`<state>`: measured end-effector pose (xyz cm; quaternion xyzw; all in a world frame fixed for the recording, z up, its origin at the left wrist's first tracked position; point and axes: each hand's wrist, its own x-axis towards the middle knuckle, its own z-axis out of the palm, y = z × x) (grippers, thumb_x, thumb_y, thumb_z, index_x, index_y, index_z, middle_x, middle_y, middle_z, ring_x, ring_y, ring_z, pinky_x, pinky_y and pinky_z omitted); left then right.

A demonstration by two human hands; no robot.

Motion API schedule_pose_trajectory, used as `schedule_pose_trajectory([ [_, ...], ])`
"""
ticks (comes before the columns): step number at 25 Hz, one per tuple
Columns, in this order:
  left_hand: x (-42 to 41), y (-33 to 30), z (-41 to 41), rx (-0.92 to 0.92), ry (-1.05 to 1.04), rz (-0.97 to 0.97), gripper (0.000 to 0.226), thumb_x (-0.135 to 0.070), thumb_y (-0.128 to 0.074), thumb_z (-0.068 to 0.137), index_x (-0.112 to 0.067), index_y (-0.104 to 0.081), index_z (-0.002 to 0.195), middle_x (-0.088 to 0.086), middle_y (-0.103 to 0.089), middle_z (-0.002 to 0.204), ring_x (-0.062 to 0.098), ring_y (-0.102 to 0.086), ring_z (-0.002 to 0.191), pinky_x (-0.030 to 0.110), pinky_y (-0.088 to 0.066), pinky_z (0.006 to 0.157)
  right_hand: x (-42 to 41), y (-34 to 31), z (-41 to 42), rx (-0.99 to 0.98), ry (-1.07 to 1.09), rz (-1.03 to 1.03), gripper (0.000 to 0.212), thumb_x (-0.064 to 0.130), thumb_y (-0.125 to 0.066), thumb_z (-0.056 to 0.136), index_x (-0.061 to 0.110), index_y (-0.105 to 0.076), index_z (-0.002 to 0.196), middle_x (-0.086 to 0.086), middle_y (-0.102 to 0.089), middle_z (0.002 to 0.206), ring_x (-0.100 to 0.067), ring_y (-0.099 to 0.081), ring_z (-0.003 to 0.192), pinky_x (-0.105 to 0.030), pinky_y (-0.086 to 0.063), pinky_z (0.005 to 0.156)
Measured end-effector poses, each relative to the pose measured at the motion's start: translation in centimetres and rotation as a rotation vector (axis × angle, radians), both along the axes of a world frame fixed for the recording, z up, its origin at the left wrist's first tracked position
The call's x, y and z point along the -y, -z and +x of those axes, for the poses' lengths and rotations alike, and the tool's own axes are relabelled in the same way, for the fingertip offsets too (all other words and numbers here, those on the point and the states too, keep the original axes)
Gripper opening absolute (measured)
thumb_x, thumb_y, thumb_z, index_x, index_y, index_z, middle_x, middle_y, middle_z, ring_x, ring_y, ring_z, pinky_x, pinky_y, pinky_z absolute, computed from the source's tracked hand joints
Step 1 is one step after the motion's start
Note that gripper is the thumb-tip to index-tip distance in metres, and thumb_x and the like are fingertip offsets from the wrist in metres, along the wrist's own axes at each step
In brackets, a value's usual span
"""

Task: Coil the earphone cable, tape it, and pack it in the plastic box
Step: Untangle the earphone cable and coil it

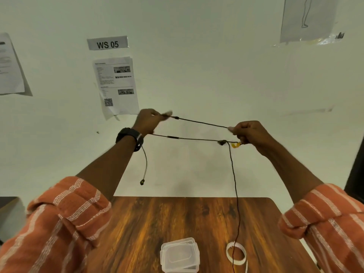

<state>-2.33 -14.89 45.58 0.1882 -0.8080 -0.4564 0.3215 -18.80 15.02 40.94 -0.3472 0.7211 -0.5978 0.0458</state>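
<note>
Both arms are raised in front of the wall, and the earphone cable (199, 122) is stretched between the hands, well above the worktop (177, 217). Its long axis runs from nine o'clock to three o'clock, dipping slightly toward the right. The left hand (148, 121) has its fingers (157, 113) pinched together on the upper strand. The right hand (251, 133) is closed in a loose fist, fingers clamped on the other end of that strand.

A second strand runs below the first, nearly parallel, with a slim dark inline piece on it. It ends near the right hand at a small dark knot or splitter (222, 142), beside a yellow-orange bit (236, 144) that may be tape or an ear tip; it is too blurred to tell.

From that junction one length drops toward six o'clock, straight down past the worktop's far edge, and crosses the white tape roll (236, 253) before the frame cuts it off. Another short length hangs from under the left wrist, below the black watch (131, 137), and ends in a small earbud (142, 182) pointing down.

The clear plastic box (179, 255), lid on, sits at the near edge of the worktop at six o'clock, just left of the tape roll and partly cut off. Orange striped sleeves (65, 217) are rolled at the elbows. A sign (107, 43) reading WS 05 hangs on the wall at eleven o'clock.
</note>
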Motion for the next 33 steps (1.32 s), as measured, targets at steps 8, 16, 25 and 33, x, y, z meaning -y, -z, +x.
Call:
schedule_pose_trajectory([
  [8, 1.4, 0.1, 0.1, -0.129, 0.013, 0.144, 0.032, -0.022, -0.081, 0.077, 0.002, -0.070, 0.095, -0.001, -0.045, 0.059, 0.010, -0.039, 0.044, 0.029, -0.056, 0.057, -0.9, 0.6, -0.5, 0.223, -0.108, -0.169, 0.012, 0.015, -0.063, 0.091, 0.008, -0.070, 0.083, 0.005, -0.039, 0.045, -0.008, -0.037, 0.040, -0.029, -0.054, 0.062],
  [16, 3.9, 1.0, 2.0, -0.089, -0.060, -0.228, 0.023, -0.017, -0.085, 0.073, -0.001, -0.071, 0.081, 0.004, -0.048, 0.051, 0.005, -0.033, 0.036, 0.017, -0.032, 0.043, -1.8, 0.2, -0.8, 0.299, -0.111, -0.232, 0.017, 0.016, -0.056, 0.096, 0.011, -0.062, 0.081, 0.006, -0.035, 0.049, -0.011, -0.037, 0.044, -0.027, -0.046, 0.051],
  [25, 9.6, 2.3, 7.7, 0.124, 0.116, -0.077, 0.013, -0.022, -0.069, 0.088, -0.013, -0.077, 0.087, 0.003, -0.054, 0.071, 0.013, -0.045, 0.055, 0.034, -0.054, 0.076, -5.7, -1.3, -4.4, 0.371, -0.006, -0.332, 0.009, 0.026, -0.066, 0.088, 0.019, -0.063, 0.084, 0.009, -0.044, 0.046, -0.006, -0.054, 0.053, -0.026, -0.054, 0.069],
  [33, 15.9, 6.4, 12.0, 0.122, -0.140, 0.055, 0.024, -0.023, -0.066, 0.091, 0.001, -0.072, 0.095, 0.003, -0.048, 0.062, 0.021, -0.038, 0.053, 0.044, -0.053, 0.078, -6.7, 0.1, -5.7, 0.577, -0.160, -0.522, 0.019, 0.007, -0.061, 0.086, 0.022, -0.061, 0.097, -0.001, -0.057, 0.076, -0.008, -0.055, 0.049, -0.025, -0.056, 0.058],
])
